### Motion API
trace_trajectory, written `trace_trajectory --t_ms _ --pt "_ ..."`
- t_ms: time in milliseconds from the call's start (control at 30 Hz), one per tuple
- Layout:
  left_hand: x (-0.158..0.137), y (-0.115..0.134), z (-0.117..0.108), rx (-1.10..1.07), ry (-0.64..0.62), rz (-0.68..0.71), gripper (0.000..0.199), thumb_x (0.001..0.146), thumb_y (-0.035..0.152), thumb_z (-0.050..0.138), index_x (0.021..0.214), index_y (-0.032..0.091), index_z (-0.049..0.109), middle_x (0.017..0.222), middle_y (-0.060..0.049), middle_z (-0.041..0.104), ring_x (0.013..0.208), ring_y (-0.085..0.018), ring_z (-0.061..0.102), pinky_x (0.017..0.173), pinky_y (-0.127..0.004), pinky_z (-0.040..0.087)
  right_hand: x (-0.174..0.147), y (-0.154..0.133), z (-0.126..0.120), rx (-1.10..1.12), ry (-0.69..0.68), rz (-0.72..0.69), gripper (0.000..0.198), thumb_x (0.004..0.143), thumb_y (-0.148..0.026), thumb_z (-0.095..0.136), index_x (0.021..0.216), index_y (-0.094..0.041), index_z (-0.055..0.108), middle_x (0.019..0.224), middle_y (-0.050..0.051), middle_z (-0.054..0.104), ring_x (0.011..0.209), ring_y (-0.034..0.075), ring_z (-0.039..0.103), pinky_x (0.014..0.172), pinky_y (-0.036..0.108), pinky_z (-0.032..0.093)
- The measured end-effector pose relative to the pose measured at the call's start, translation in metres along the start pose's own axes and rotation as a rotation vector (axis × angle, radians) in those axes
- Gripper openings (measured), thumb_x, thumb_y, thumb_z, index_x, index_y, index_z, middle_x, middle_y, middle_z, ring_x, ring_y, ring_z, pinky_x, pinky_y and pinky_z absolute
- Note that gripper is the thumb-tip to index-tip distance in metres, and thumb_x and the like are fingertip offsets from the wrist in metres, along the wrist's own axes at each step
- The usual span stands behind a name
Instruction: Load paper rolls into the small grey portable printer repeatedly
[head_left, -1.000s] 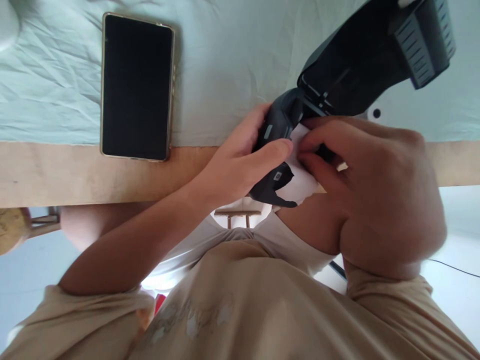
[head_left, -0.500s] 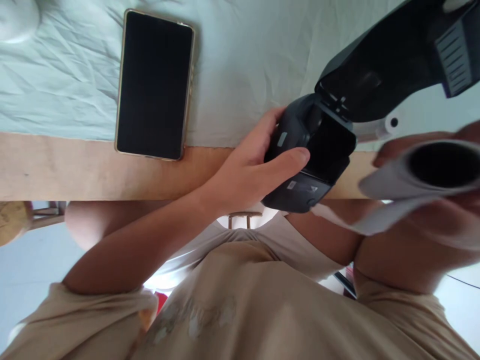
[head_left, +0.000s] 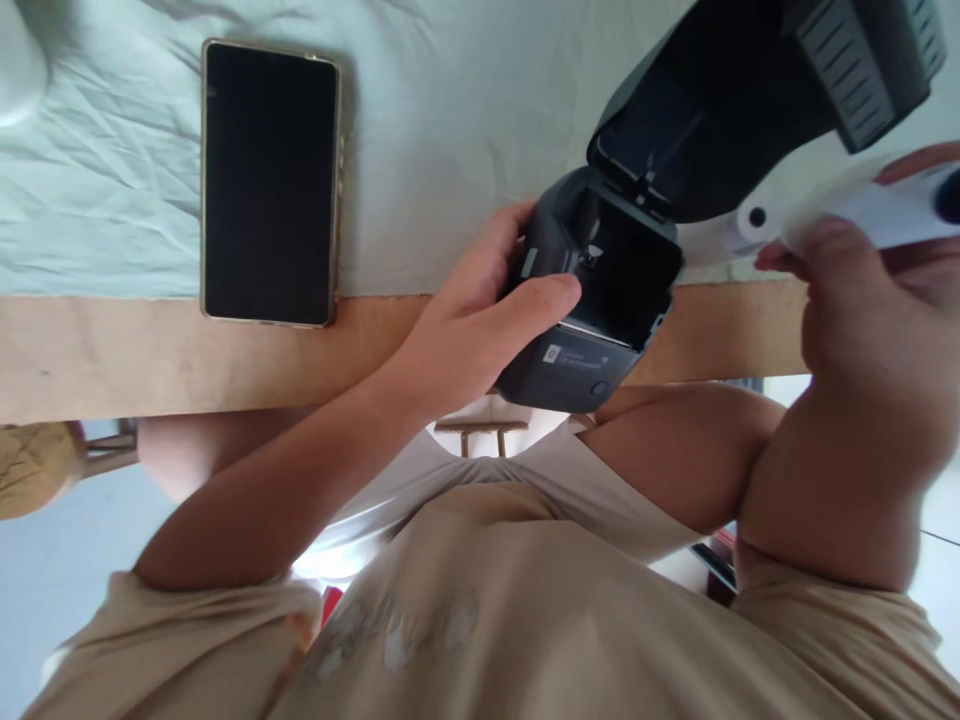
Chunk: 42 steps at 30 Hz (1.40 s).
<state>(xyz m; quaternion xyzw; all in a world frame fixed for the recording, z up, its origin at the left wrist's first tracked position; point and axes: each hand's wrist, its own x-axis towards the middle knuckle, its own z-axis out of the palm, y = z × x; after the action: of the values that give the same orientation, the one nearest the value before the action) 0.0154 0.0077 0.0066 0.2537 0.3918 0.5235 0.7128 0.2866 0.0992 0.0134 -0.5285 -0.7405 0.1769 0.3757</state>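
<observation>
My left hand [head_left: 480,315] grips the left side of a dark label printer [head_left: 577,365], thumb on top near its opening. The printer's lid [head_left: 697,120] is swung up and away to the upper right, so its black inner compartment shows. At the right edge, my right hand [head_left: 870,290] is closed around a white paper roll [head_left: 892,210], apart from the printer; part of the roll runs out of view. A thin white roll [head_left: 754,215] with a dark core hole lies just right of the printer, partly behind the lid.
A tablet [head_left: 270,190] with a dark screen and clear case lies on the pale green cloth [head_left: 450,130] to the left. Below the cloth runs the wooden table edge [head_left: 112,350]. A white rounded object [head_left: 16,70] stands at the upper left, a stool [head_left: 37,465] lower left.
My right hand has moved up and turned the paper roll away, and the loose strip that hung below it is out of sight. My left hand stays on the printer, whose view shifts slightly left.
</observation>
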Motion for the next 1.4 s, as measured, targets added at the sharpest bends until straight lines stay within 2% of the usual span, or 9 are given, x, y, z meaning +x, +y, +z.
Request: trace_trajectory --t_ms 133,267,400,533,667,867,1100,1300,1400 --pt "0.001 0.000 0.004 -0.020 0.023 0.008 0.029 0.088 0.014 0.067 0.116 0.021 0.066 0.098 0.001 0.068 0.081 -0.010 0.067 0.073 -0.017 0.060 0.010 0.025 -0.007 -0.298 -0.077 -0.075 0.038 0.076 -0.042 0.079 0.101 -0.015 0.069 0.104 0.007 0.071 0.090 0.012 0.067 0.072 0.026 0.049" --pt "0.002 0.000 0.004 -0.025 0.038 0.017 0.027 0.087 0.013 0.067 0.113 0.021 0.066 0.095 0.001 0.068 0.077 -0.010 0.066 0.067 -0.017 0.058 0.015 0.039 -0.006 -0.345 -0.119 0.055 0.054 0.067 -0.031 0.086 0.114 -0.014 0.066 0.108 0.008 0.069 0.094 0.014 0.067 0.077 0.028 0.051" --pt "0.001 0.000 0.001 0.001 -0.004 -0.003 0.033 0.088 0.017 0.066 0.121 0.023 0.064 0.105 0.001 0.068 0.081 -0.009 0.066 0.070 -0.017 0.056 0.009 0.029 -0.002 -0.161 0.003 -0.250 0.052 0.085 -0.050 0.071 0.125 -0.020 0.061 0.122 0.008 0.065 0.114 0.019 0.065 0.092 0.037 0.052" --pt "-0.002 0.001 0.002 0.011 0.002 -0.013 0.036 0.088 0.018 0.066 0.124 0.022 0.062 0.106 0.002 0.067 0.092 -0.012 0.068 0.078 -0.018 0.057 -0.011 -0.008 0.012 -0.105 0.061 -0.464 0.044 0.094 -0.045 0.058 0.135 -0.030 0.060 0.125 0.004 0.064 0.118 0.021 0.065 0.095 0.041 0.053" --pt "0.000 -0.001 0.000 0.027 0.012 -0.013 0.037 0.089 0.020 0.066 0.125 0.022 0.062 0.113 0.002 0.067 0.103 -0.013 0.067 0.089 -0.020 0.056 -0.021 -0.038 0.030 -0.212 -0.170 -0.380 0.055 0.094 -0.028 0.058 0.148 -0.032 0.048 0.137 0.007 0.059 0.133 0.026 0.059 0.111 0.046 0.051" --pt "0.000 -0.003 -0.005 -0.035 -0.046 0.014 0.038 0.090 0.018 0.068 0.127 0.023 0.060 0.108 0.002 0.065 0.100 -0.012 0.065 0.092 -0.021 0.056 -0.010 -0.025 0.039 -0.125 0.063 -0.407 0.042 0.092 -0.033 0.058 0.133 -0.031 0.049 0.124 0.005 0.053 0.119 0.019 0.060 0.103 0.041 0.051" --pt "-0.005 0.001 0.000 -0.032 -0.005 -0.012 0.039 0.089 0.017 0.066 0.127 0.021 0.060 0.111 0.002 0.066 0.094 -0.010 0.066 0.088 -0.019 0.056 -0.012 -0.023 0.037 -0.466 -0.174 -0.364 0.022 0.090 -0.026 0.060 0.109 -0.015 0.057 0.119 0.011 0.060 0.111 0.019 0.062 0.093 0.034 0.055" --pt "-0.003 0.002 0.001 -0.009 -0.010 -0.026 0.043 0.086 0.017 0.065 0.129 0.019 0.059 0.105 0.001 0.065 0.088 -0.011 0.066 0.081 -0.020 0.056 -0.016 -0.024 0.030 -0.633 -0.206 -0.329 0.044 0.101 -0.050 0.042 0.122 -0.014 0.056 0.122 0.014 0.057 0.119 0.030 0.060 0.096 0.057 0.054" --pt "-0.002 0.002 0.000 -0.003 -0.010 -0.017 0.043 0.087 0.017 0.065 0.130 0.019 0.059 0.110 0.001 0.065 0.090 -0.011 0.066 0.088 -0.021 0.056 -0.015 -0.021 0.029 -0.653 -0.226 -0.307 0.044 0.102 -0.049 0.039 0.123 -0.013 0.055 0.115 0.012 0.058 0.112 0.030 0.062 0.093 0.059 0.053"
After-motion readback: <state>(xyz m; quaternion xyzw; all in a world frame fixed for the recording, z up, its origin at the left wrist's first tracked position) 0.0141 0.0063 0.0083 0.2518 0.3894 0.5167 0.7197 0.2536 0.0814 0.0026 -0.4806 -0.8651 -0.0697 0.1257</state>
